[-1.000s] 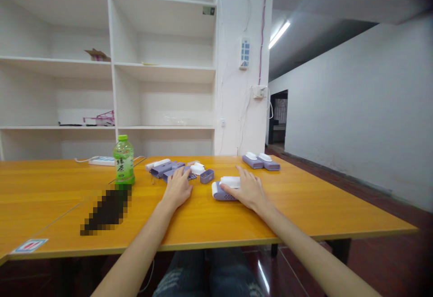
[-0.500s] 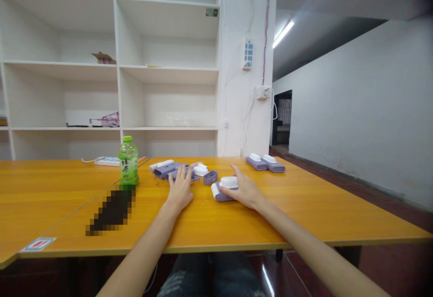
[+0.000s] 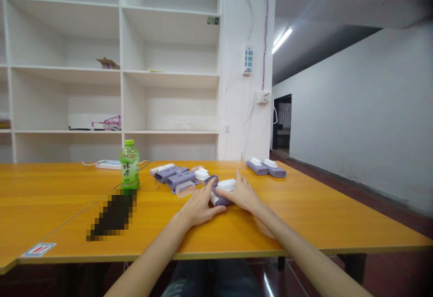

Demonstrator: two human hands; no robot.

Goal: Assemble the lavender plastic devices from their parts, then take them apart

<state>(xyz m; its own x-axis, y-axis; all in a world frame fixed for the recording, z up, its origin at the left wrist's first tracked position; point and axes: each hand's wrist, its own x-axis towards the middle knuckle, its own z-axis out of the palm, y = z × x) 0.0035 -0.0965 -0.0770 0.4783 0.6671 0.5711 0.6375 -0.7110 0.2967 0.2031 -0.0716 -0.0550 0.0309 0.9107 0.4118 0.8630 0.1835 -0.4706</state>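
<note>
A purple and white plastic device lies on the orange table in front of me. My right hand rests over its right side with fingers on the white top. My left hand touches its left end, fingers spread. Behind my left hand lies a cluster of similar purple and white parts, one with a clear cap.
A green tea bottle stands left of the cluster, a pixelated dark object in front of it. Two more purple devices sit at the back right. A white power strip lies at the table's rear. White shelves stand behind.
My left hand has left the cluster of parts and moved right to the device under my right hand. The right hand stays on the device.
</note>
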